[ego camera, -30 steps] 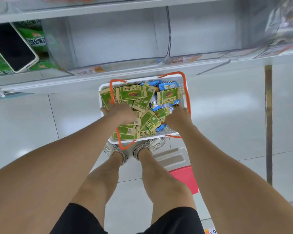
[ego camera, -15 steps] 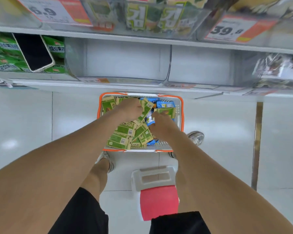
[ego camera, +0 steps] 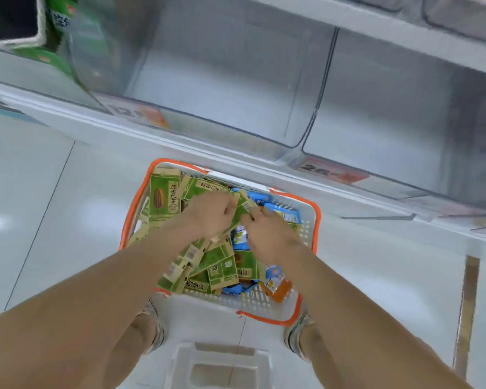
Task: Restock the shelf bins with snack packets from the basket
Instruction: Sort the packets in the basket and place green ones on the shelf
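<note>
Left hand and right hand both grasp green-and-tan paper snack packets inside the white perforated plastic basket with orange handles, below clear plastic shelf bins.

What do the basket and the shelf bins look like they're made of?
Basket: likely moulded white plastic, matte, with a perforated grid wall and orange handles. Shelf bins: apparently clear rigid plastic such as acrylic, glossy; the shelf shows through their walls.

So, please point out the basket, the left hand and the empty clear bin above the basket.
basket [ego camera: 309,237]: head view, right perforated wall.
left hand [ego camera: 208,211]: head view, back of hand.
clear bin [ego camera: 222,88]: head view, bare floor.
</note>
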A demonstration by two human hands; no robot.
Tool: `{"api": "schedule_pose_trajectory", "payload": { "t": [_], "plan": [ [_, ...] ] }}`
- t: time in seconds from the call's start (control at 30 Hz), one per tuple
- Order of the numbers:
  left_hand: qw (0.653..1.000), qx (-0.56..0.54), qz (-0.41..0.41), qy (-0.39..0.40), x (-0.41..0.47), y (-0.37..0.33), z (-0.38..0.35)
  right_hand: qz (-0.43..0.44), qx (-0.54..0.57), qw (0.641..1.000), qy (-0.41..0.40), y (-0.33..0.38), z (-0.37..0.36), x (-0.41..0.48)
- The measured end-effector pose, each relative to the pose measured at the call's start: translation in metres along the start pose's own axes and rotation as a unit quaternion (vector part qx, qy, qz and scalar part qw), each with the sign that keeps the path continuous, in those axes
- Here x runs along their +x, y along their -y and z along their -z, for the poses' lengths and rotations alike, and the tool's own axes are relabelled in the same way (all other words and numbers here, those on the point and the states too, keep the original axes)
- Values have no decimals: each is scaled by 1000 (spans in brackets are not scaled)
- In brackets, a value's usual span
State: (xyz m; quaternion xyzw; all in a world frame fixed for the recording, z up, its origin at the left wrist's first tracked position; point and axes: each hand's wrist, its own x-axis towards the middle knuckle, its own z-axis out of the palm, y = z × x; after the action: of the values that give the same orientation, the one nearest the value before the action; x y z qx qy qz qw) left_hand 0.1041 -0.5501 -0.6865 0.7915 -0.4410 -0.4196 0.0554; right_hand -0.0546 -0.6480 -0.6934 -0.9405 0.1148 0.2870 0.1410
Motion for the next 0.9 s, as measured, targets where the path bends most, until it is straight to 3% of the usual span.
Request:
{"api": "schedule_pose_trajectory", "payload": {
  "t": [0.17, 0.27, 0.7, 0.9],
  "plan": [
    [980, 87, -28, -178, 38, 36, -25, 43, -75, 991, -98, -3, -31, 74],
    [968, 85, -32, -233, 58, 48, -39, 51, -84, 986, -137, -9, -36, 110],
    [972, 12, -10, -236, 90, 62, -31, 30, -76, 986, -143, -13, -18, 126],
    [978, 35, -4, -206, 71, 63, -29, -12, 43, 993, -111, -9, -20, 123]
  ]
}}
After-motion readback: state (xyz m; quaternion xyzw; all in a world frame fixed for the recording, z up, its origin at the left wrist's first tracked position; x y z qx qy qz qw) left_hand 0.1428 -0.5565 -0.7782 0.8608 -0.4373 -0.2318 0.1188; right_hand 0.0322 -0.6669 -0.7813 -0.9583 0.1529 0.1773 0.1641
